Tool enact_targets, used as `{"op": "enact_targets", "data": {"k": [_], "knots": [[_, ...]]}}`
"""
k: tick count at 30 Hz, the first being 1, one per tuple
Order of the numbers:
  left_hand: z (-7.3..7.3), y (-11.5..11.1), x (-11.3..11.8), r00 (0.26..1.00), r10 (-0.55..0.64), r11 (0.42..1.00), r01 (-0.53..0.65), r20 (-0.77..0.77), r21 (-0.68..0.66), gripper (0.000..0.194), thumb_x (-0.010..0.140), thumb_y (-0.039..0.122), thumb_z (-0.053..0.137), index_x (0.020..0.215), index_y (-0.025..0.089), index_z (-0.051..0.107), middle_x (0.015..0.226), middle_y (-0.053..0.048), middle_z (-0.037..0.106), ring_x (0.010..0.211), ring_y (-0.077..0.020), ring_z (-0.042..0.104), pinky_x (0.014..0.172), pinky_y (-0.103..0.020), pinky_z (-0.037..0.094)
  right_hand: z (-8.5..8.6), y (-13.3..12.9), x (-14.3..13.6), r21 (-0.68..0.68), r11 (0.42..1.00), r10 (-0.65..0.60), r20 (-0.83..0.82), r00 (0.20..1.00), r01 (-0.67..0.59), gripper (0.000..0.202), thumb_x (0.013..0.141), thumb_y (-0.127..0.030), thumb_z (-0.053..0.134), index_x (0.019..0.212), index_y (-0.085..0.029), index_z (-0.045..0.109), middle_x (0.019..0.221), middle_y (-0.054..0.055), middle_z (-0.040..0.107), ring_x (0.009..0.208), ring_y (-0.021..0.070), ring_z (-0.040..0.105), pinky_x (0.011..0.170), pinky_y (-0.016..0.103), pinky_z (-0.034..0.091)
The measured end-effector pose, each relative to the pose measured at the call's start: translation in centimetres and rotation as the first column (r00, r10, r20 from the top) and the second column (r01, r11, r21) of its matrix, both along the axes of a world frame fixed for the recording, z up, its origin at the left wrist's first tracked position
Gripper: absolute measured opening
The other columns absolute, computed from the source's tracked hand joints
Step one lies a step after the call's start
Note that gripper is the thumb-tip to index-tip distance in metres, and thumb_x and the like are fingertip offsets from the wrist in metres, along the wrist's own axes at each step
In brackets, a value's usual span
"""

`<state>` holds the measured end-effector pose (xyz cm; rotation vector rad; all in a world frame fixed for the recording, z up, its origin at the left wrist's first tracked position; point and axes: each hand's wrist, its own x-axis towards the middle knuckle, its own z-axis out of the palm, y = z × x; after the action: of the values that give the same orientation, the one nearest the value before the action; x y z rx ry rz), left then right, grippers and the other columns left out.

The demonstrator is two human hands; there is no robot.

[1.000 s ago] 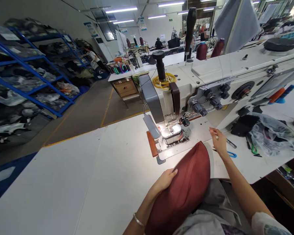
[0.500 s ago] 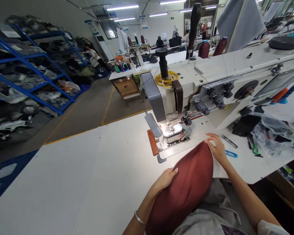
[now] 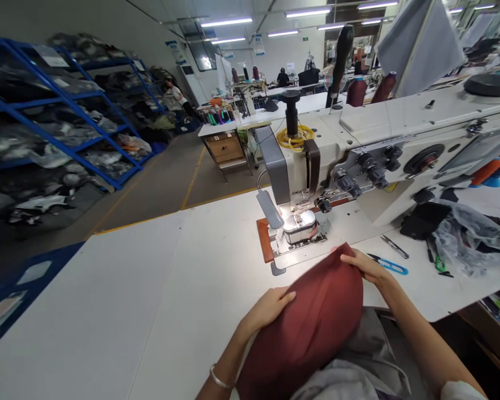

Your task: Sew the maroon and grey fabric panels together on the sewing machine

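Observation:
A dark red piece of fabric (image 3: 312, 316) lies over my lap and the table's front edge, raised between both hands. My left hand (image 3: 269, 307) grips its left edge, thumb on top and the other fingers hidden beneath. At the upper right corner of the fabric, my right hand (image 3: 364, 264) pinches the edge between thumb and fingers. Just beyond the fabric stands a sewing machine (image 3: 300, 183), its lamp lighting the needle area. Blue-handled thread snips (image 3: 394, 266) lie close to the right of my right hand.
Metal tweezers (image 3: 394, 246), a black object (image 3: 425, 218) and a clear plastic bag (image 3: 466, 239) lie right on the white table (image 3: 183, 311). Blue shelving (image 3: 66, 116) with bagged goods stands far left. A person (image 3: 177, 94) is near it; another person (image 3: 282, 78) sits at the back.
My right hand has closed further over the fabric's corner, where its fingers were more spread. My left hand has shifted slightly left with the fabric. The camera view has tilted a little.

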<state>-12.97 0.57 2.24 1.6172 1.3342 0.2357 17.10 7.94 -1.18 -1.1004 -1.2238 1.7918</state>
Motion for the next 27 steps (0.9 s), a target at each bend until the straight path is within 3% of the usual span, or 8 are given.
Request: {"op": "enact_targets", "data": {"k": [3, 6, 10, 13, 18, 23, 25, 27], "knots": [[2.7, 0.1, 0.7, 0.956, 0.156, 0.968, -0.097, -0.249, 0.232, 0.025, 0.09, 0.035, 0.048, 0.097, 0.02, 0.066, 0.098, -0.009, 0.068, 0.095, -0.0277, 0.061, 0.089, -0.038, 0.042, 2.7, 0.5, -3.1, 0.251, 0.966, -0.133, 0.263, 0.955, 0.066, 0.042, 0.068, -0.046, 0.076, 0.096, -0.019, 0.061, 0.096, 0.006, 0.069, 0.091, 0.0255, 0.064, 0.083, 0.039, 0.051], [4.6, 1.5, 3.7, 0.962, 0.242, 0.865, -0.155, -0.128, 0.477, 0.026, 0.095, 0.029, 0.041, 0.114, 0.021, 0.058, 0.11, -0.009, 0.065, 0.103, -0.025, 0.058, 0.09, -0.035, 0.042, 5.5, 0.7, -6.4, 0.497, 0.868, -0.238, 0.411, 0.88, 0.002, 0.032, 0.073, -0.044, 0.07, 0.091, -0.022, 0.057, 0.091, 0.003, 0.067, 0.089, 0.0241, 0.062, 0.081, 0.037, 0.048], [5.3, 4.0, 7.1, 0.932, 0.36, 0.707, -0.307, 0.05, 0.637, 0.027, 0.099, 0.027, 0.031, 0.104, 0.019, 0.057, 0.099, -0.009, 0.064, 0.092, -0.0225, 0.061, 0.082, -0.033, 0.044, 7.9, 1.0, -8.3, 0.591, 0.806, -0.297, 0.4, 0.867, 0.003, 0.024, 0.078, -0.041, 0.062, 0.093, -0.024, 0.054, 0.091, 0.002, 0.066, 0.087, 0.0231, 0.062, 0.075, 0.034, 0.048], [5.0, 5.2, 7.3, 0.939, 0.312, 0.677, -0.326, 0.144, 0.66, 0.024, 0.098, 0.028, 0.036, 0.105, 0.02, 0.057, 0.097, -0.007, 0.065, 0.09, -0.0209, 0.06, 0.08, -0.031, 0.044, 8.1, 1.8, -7.5, 0.574, 0.819, -0.292, 0.371, 0.882, 0.03, 0.026, 0.073, -0.04, 0.068, 0.089, -0.023, 0.057, 0.088, 0.001, 0.067, 0.084, 0.0224, 0.062, 0.075, 0.033, 0.047], [4.5, 7.6, 5.4, 0.923, 0.215, 0.734, -0.368, 0.318, 0.571, 0.033, 0.096, 0.039, 0.042, 0.087, 0.018, 0.066, 0.084, -0.003, 0.066, 0.081, -0.0183, 0.059, 0.079, -0.03, 0.045, 6.9, 3.6, -6.3, 0.343, 0.938, -0.081, 0.08, 0.994, 0.049, 0.037, 0.068, -0.041, 0.075, 0.095, -0.019, 0.064, 0.098, 0.004, 0.07, 0.092, 0.0229, 0.062, 0.08, 0.032, 0.049], [4.8, 9.7, 3.7, 0.886, 0.148, 0.814, -0.361, 0.439, 0.456, 0.032, 0.084, 0.045, 0.062, 0.074, 0.014, 0.068, 0.075, -0.001, 0.064, 0.074, -0.0169, 0.058, 0.075, -0.03, 0.048, 6.8, 4.3, -7.2, 0.17, 0.986, 0.016, -0.105, 0.994, 0.002, 0.043, 0.071, -0.042, 0.075, 0.106, -0.019, 0.064, 0.107, 0.007, 0.069, 0.095, 0.0238, 0.064, 0.086, 0.033, 0.05], [4.9, 9.9, 3.5, 0.88, 0.163, 0.778, -0.393, 0.446, 0.49, 0.027, 0.082, 0.042, 0.065, 0.076, 0.016, 0.07, 0.08, -0.002, 0.066, 0.08, -0.018, 0.06, 0.082, -0.031, 0.048, 7.0, 4.4, -7.7, 0.146, 0.989, 0.003, -0.132, 0.991, 0.016, 0.043, 0.072, -0.042, 0.074, 0.106, -0.019, 0.065, 0.105, 0.007, 0.07, 0.093, 0.0237, 0.064, 0.084, 0.033, 0.051], [4.8, 9.9, 3.7, 0.88, 0.239, 0.689, -0.451, 0.41, 0.567, 0.02, 0.08, 0.037, 0.067, 0.08, 0.018, 0.071, 0.089, -0.003, 0.068, 0.094, -0.0201, 0.06, 0.092, -0.033, 0.045, 6.9, 4.8, -8.2, 0.145, 0.988, -0.032, -0.139, 0.99, 0.052, 0.041, 0.073, -0.045, 0.072, 0.104, -0.018, 0.066, 0.098, 0.006, 0.07, 0.088, 0.0228, 0.064, 0.079, 0.031, 0.051]]}}
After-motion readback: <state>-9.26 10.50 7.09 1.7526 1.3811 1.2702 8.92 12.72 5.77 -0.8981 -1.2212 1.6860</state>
